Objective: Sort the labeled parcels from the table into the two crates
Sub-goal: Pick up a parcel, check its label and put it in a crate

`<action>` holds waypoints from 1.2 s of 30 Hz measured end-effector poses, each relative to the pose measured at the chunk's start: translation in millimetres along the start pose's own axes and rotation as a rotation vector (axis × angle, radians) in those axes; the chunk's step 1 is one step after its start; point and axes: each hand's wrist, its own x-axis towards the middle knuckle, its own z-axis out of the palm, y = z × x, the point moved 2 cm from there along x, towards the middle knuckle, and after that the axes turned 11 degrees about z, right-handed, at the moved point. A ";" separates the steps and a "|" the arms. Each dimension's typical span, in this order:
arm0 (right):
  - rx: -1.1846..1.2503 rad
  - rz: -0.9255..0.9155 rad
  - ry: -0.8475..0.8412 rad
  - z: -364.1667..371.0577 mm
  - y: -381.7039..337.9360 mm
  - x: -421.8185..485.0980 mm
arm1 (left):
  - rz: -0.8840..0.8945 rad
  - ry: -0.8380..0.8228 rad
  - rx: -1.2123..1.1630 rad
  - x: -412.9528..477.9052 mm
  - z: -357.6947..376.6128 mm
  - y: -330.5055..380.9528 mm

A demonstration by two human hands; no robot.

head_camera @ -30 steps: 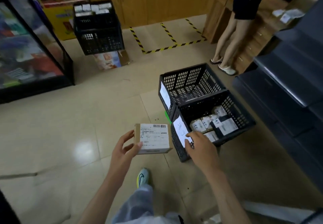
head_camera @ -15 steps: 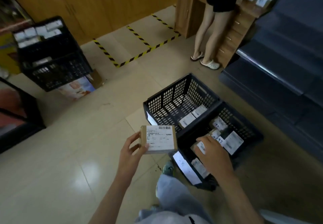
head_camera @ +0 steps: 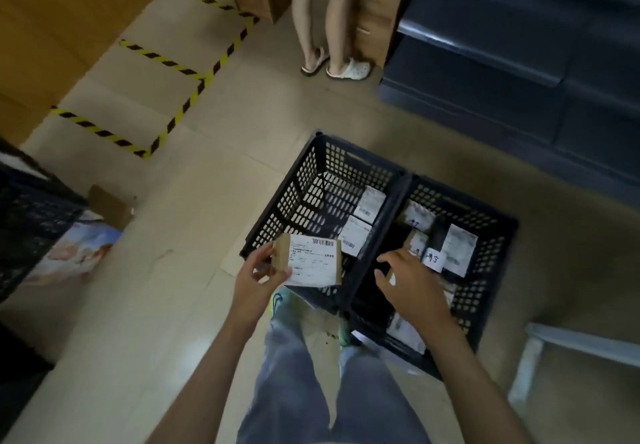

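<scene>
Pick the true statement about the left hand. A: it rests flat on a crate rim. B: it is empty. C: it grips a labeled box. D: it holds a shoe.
C: the left hand grips the left end of a labeled box, thumb and fingers curled round it.

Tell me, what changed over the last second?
The right hand moved from the right crate's rim down inside it, over the parcels there. The left hand brought its labeled parcel toward the left crate. It keeps gripping that parcel; both crates stayed put.
</scene>
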 end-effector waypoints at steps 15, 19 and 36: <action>0.077 0.369 0.059 138.7 18.2 98.7 | -0.281 -0.525 0.125 211.7 54.8 -184.0; 0.116 0.433 0.063 179.4 28.4 114.8 | -0.314 -0.589 0.186 237.7 71.0 -233.2; 0.240 0.467 0.128 200.8 37.1 122.3 | -0.340 -0.820 0.418 246.5 133.2 -336.5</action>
